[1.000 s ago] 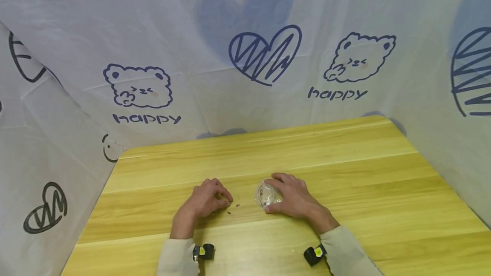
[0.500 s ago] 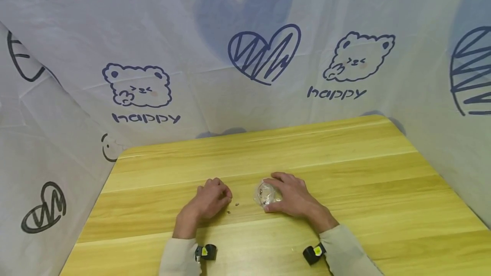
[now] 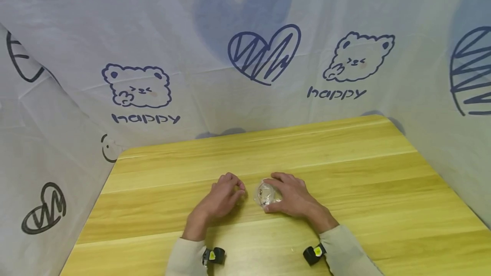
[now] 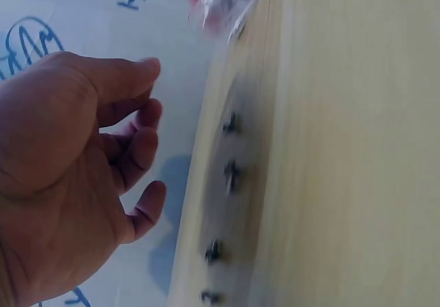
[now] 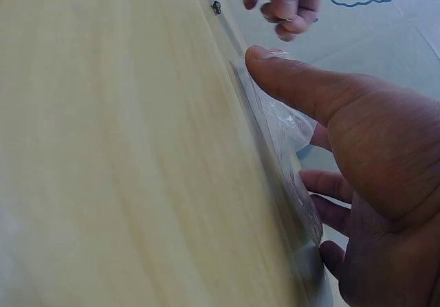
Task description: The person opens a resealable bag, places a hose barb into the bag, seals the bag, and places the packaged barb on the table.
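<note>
My left hand is over the table a little left of a clear plastic bag, its thumb and fingertips drawn together. A small metallic bit, apparently a screw, shows at those fingertips in the right wrist view. My right hand grips the bag between thumb and fingers and keeps its mouth spread toward the left. Some small dark pieces show inside the bag. Several small dark screws lie in a loose row on the wood in the left wrist view; the left hand covers them in the head view.
The wood-grain table reaches out past both hands to its back edge. A white cloth printed with hearts and bears hangs behind it and along the sides. Each wrist carries a small black camera.
The left hand has pinched at the loose screws, then lifted and moved right toward the bag. The right hand and the bag have stayed in place.
</note>
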The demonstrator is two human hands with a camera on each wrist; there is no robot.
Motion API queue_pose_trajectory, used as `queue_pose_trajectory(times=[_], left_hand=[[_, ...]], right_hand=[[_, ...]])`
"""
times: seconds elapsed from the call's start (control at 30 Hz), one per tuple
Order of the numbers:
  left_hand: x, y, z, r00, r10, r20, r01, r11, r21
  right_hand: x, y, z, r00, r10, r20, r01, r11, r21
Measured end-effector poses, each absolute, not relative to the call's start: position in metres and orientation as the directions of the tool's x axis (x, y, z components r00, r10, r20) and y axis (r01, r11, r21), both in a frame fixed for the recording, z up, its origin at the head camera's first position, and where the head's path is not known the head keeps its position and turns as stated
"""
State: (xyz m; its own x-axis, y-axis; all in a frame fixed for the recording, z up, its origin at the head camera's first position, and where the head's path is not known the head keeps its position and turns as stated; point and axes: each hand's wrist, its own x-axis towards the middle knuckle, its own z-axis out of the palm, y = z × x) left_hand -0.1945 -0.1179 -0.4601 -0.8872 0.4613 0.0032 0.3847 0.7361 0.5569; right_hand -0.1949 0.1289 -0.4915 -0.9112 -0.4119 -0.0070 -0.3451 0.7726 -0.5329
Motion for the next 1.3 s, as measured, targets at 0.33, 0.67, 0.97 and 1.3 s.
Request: queue_pose_trajectory(times=[0.33,0.67,0.97,1.3], left_hand=[[-0.191,-0.085,-0.464,-0.843,0.533,0.072,0.476,0.677,0.561],[-0.189,-0.073,-0.469,-0.846,0.53,0.06,0.482,0.711,0.512],[-0.194,-0.094,-0.461,-0.89,0.454,0.029,0.378,0.702,0.604],[-0.199,-0.133,-0.454,-0.913,0.405,-0.052,0.293,0.738,0.607]], right_hand=[[-0.195,0.129,-0.492,-0.911,-0.413,0.002,-0.35,0.77,-0.534],[-0.194,0.128,-0.492,-0.906,-0.423,0.012,-0.364,0.765,-0.531],[-0.195,0.129,-0.491,-0.908,-0.42,0.015,-0.363,0.767,-0.528],[-0.196,0.128,-0.492,-0.906,-0.422,0.018,-0.365,0.762,-0.535]])
